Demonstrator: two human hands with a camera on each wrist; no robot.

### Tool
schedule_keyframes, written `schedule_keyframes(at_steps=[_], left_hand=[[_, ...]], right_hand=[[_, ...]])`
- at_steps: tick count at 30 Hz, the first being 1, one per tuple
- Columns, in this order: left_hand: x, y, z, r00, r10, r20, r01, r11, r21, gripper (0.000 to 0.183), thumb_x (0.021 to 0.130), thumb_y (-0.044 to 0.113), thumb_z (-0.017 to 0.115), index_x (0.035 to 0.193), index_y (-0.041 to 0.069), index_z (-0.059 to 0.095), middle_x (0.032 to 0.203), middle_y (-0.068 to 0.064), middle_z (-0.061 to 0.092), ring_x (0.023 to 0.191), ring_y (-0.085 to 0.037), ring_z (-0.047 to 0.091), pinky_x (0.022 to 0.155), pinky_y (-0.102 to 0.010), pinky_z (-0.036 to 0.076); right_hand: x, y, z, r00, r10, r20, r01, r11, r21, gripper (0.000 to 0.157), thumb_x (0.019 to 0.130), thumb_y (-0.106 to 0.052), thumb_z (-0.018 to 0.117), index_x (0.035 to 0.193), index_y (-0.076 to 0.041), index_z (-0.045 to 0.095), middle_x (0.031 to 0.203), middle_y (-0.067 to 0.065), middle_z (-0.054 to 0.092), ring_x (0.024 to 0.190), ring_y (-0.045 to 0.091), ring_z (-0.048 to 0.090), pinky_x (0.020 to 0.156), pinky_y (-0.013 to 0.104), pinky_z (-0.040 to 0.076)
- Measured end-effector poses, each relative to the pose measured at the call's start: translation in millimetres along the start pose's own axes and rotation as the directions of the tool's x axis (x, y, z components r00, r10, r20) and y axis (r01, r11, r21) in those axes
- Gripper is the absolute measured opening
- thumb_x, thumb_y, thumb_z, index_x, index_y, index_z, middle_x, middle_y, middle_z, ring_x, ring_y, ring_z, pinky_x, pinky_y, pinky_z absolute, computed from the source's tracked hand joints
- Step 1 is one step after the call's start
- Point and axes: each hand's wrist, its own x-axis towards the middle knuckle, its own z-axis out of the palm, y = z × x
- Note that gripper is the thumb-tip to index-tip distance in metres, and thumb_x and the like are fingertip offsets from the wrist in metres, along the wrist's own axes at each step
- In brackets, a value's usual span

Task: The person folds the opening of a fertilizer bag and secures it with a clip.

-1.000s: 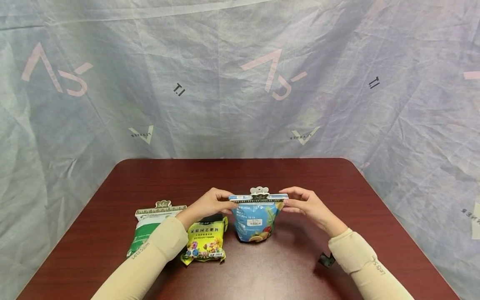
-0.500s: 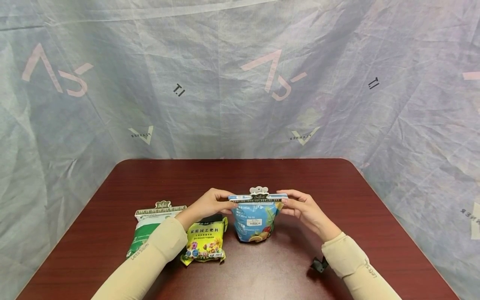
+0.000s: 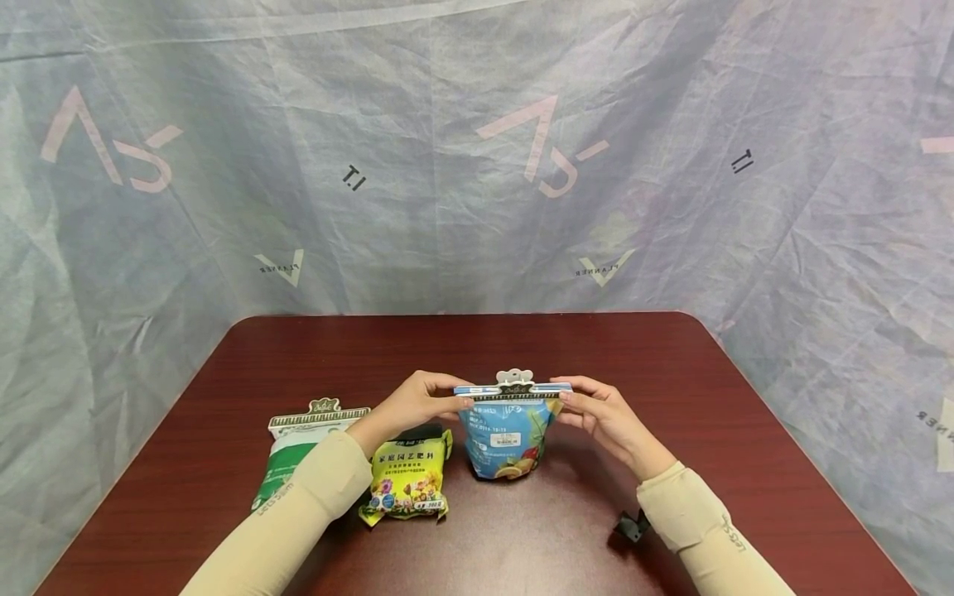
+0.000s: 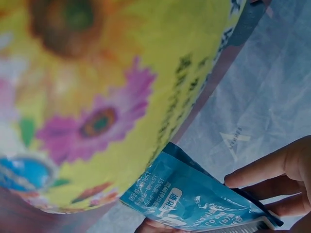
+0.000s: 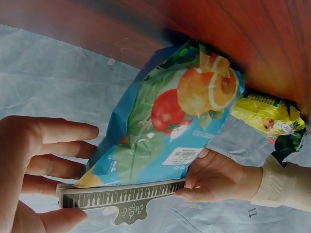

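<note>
A blue fertilizer bag [image 3: 495, 439] with fruit pictures stands upright on the table, its top folded into a long bag clip [image 5: 126, 195] with a piano-key print. My left hand [image 3: 421, 397] pinches the clip's left end, thumb in front and fingers behind. At the other end my right hand [image 3: 614, 418] pinches it the same way, its thumb near the clip's corner in the right wrist view. Under my left wrist lies a yellow fertilizer bag [image 3: 410, 476] printed with flowers, which fills much of the left wrist view.
A green and white bag [image 3: 291, 463] closed with a similar clip [image 3: 324, 412] lies at the left, partly hidden by my left sleeve. Beside my right sleeve is a small black object [image 3: 631, 526]. A grey cloth [image 3: 477, 207] hangs behind the dark red table [image 3: 596, 339].
My right hand and forearm have shifted slightly to the left along the clip, and the small black object beside the sleeve has shifted left too. The bags stay in place.
</note>
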Motion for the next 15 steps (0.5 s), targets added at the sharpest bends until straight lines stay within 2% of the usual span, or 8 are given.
schedule_keyframes(at_steps=[2, 7, 12, 15], left_hand=[[-0.5, 0.2, -0.1, 1.000, 0.003, -0.013, -0.003, 1.000, 0.004, 0.036, 0.084, 0.020, 0.067, 0.116, 0.005, 0.063, 0.108, -0.011, 0.062, 0.090, -0.024, 0.064, 0.079, -0.045, 0.050], [-2.6, 2.6, 0.4, 1.000, 0.017, -0.026, -0.017, 1.000, 0.009, 0.033, 0.085, 0.013, 0.065, 0.117, 0.004, 0.063, 0.114, -0.014, 0.060, 0.092, -0.028, 0.063, 0.081, -0.048, 0.049], [-11.3, 19.8, 4.5, 0.999, 0.036, -0.036, -0.034, 0.999, 0.040, 0.031, 0.087, 0.011, 0.063, 0.116, 0.000, 0.062, 0.113, -0.018, 0.059, 0.092, -0.031, 0.062, 0.080, -0.045, 0.050], [-16.4, 28.2, 6.7, 0.998, 0.044, -0.047, -0.041, 0.997, 0.066, 0.030, 0.088, 0.012, 0.061, 0.115, -0.001, 0.062, 0.107, -0.016, 0.062, 0.091, -0.030, 0.063, 0.079, -0.042, 0.051]], right_hand=[[-0.1, -0.2, -0.1, 1.000, -0.001, 0.001, 0.001, 1.000, 0.000, 0.030, 0.091, -0.008, 0.057, 0.120, -0.002, 0.058, 0.109, 0.006, 0.062, 0.093, 0.017, 0.062, 0.083, 0.040, 0.050], [-0.1, -0.5, -0.4, 1.000, -0.004, 0.004, 0.004, 1.000, 0.000, 0.026, 0.091, -0.007, 0.056, 0.117, -0.007, 0.061, 0.109, 0.006, 0.062, 0.092, 0.017, 0.062, 0.082, 0.039, 0.050], [0.1, 0.8, -1.3, 1.000, -0.013, 0.005, 0.013, 1.000, -0.002, 0.024, 0.091, -0.007, 0.056, 0.114, -0.010, 0.063, 0.109, 0.006, 0.062, 0.092, 0.017, 0.062, 0.082, 0.039, 0.050], [0.2, 2.1, -1.7, 1.000, -0.027, 0.007, 0.027, 1.000, -0.011, 0.024, 0.091, -0.006, 0.055, 0.115, -0.007, 0.063, 0.109, 0.006, 0.062, 0.093, 0.017, 0.062, 0.082, 0.039, 0.050]])
